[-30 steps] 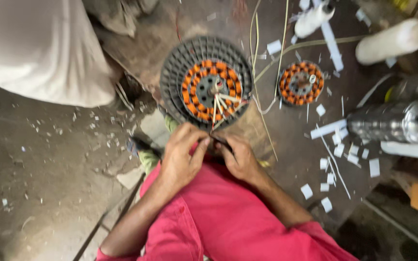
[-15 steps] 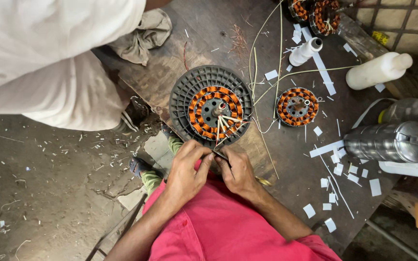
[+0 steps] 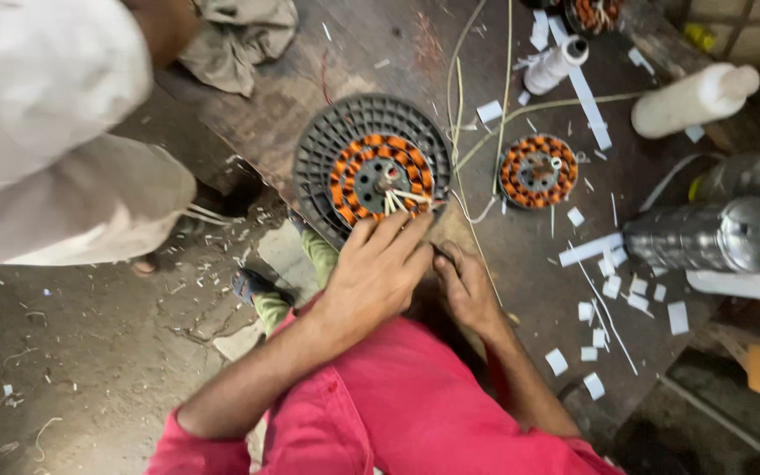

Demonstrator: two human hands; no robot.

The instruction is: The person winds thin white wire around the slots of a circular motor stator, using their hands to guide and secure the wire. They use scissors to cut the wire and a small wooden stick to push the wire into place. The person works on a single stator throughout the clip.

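Left hand [image 3: 378, 268] spread open, fingers [image 3: 398, 230] resting on finned motor stator [image 3: 373, 171]; right hand [image 3: 464, 286] curled beside it, grip indiscernible.

Glossy copper windings on stator [image 3: 378, 179]; shiny metal cylinder [image 3: 714, 233]; rough wooden bench [image 3: 521, 264].

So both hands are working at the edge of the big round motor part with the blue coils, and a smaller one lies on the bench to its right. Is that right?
Not quite: the coils are orange, not blue. The head view shows the left hand and right hand at the near edge of the large dark round motor part, whose ring of windings is orange. The smaller wound part does lie on the bench to its right.
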